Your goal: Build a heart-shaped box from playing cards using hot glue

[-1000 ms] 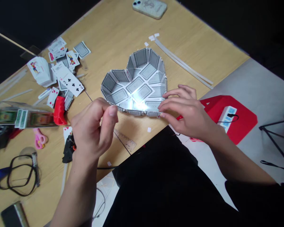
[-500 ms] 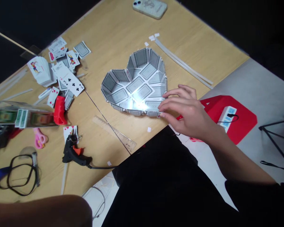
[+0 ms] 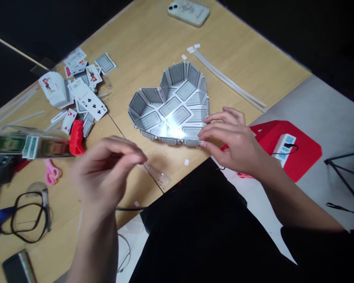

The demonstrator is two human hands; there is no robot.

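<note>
A heart-shaped box (image 3: 171,106) made of grey-backed playing cards sits on the wooden table (image 3: 153,35). My right hand (image 3: 234,139) rests at its near right corner, fingertips pressed together on the box's wall. My left hand (image 3: 106,173) hovers over the table to the left of the box, blurred, with thumb and fingers drawn into a pinch. Whatever it holds is too small to make out. It covers the spot beside a clear ruler (image 3: 158,177).
Loose playing cards (image 3: 82,88) lie at the back left, with a red tool (image 3: 76,137), card packs (image 3: 26,145), pink scissors (image 3: 51,173) and glasses (image 3: 29,212). Glue sticks (image 3: 230,80) and a phone (image 3: 188,11) lie beyond. A power strip (image 3: 284,143) sits on a red stool.
My left hand dropped out of view half a second ago and has come back up over the glue gun's spot. My right hand has stayed on the box's corner.
</note>
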